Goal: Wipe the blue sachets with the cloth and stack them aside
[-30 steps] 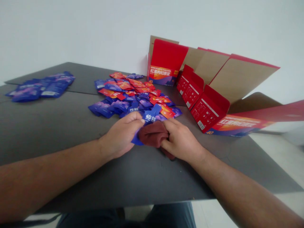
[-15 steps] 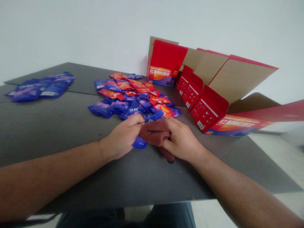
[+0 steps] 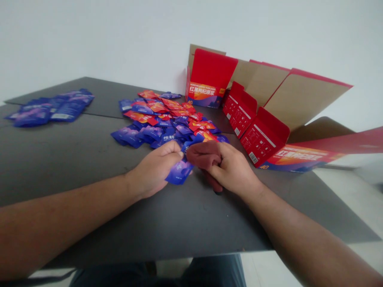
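Note:
My left hand [image 3: 158, 168] pinches a blue-purple sachet [image 3: 179, 172] between thumb and fingers, its lower part hanging toward me. Bunched in my closed right hand [image 3: 235, 168] is a brown cloth [image 3: 205, 154], its folded front next to the sachet's edge and a tail drooping below. Whether the cloth touches the sachet I cannot tell. Just beyond both hands lies a mixed pile of red and blue sachets [image 3: 167, 119], partly covered by my hands at its near side.
At the left is a separate heap of blue sachets [image 3: 56, 107]. Open red cartons [image 3: 263, 135] with raised flaps line the right side, one more carton [image 3: 203, 93] standing at the back. All rest on a dark grey table [image 3: 89, 159] against a white wall.
The cloth in my right hand has shifted slightly up and right, away from my left hand. More of the blue-purple sachet's printed face now shows.

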The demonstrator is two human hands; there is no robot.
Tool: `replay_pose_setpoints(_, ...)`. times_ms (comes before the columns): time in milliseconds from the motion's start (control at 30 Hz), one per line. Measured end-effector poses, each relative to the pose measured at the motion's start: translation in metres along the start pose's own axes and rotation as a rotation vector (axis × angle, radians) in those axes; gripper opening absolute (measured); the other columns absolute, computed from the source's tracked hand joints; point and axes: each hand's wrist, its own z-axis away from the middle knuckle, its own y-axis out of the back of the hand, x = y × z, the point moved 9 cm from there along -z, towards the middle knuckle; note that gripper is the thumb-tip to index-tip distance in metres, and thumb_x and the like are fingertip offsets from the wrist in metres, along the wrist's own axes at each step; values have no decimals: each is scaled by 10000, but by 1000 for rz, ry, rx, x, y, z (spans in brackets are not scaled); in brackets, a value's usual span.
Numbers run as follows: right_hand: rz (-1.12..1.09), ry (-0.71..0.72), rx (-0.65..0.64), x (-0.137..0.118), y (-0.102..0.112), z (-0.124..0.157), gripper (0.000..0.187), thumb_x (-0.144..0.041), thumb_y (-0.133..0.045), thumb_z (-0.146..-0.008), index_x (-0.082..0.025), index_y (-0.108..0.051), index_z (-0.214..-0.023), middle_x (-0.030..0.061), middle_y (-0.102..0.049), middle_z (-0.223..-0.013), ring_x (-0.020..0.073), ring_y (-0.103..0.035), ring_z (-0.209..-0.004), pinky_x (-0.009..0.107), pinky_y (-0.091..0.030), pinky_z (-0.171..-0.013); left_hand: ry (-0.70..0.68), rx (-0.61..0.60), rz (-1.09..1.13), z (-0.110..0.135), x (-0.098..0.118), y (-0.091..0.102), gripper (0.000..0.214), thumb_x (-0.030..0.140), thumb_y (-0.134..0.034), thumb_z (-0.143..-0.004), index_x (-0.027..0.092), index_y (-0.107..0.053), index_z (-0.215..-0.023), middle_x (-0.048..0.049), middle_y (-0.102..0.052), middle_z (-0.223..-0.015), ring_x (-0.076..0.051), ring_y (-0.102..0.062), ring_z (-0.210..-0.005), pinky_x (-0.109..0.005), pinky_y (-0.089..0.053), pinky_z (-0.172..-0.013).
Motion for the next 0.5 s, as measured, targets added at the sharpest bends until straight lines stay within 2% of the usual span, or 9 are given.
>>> replay_pose_setpoints(167, 44, 158, -196, -24, -26, 7, 183, -220, -651, -829, -214, -638, -1011, 63, -674, -1027, 231, -638, -979, 340, -510, -840, -31, 24, -15, 1, 5, 0, 177, 179, -675, -796, 185, -515, -721, 29, -504, -666, -106, -466, -600, -218, -385, -557)
replay_pose_setpoints(333, 73, 66, -92, -18, -18, 7, 139, -229, -643, -828, -217, -609, -962, 59, -663, -976, 229, -625, -925, 349, -507, -816, -25, 13, 17, 0, 3, -1, 177, 187, -670, -800, 188, -509, -725, 23, -508, -669, -114, -474, -612, -224, -387, -574)
replay_pose_setpoints(500, 65, 184, -198, -29, -28, 9, 160, -231, -642, -840, -219, -626, -998, 58, -669, -1012, 233, -635, -963, 342, -507, -830, -39, 9, -37, -1, 0, 2, 160, 218, -682, -835, 192, -539, -769, 28, -514, -685, -112, -478, -617, -222, -386, -578)
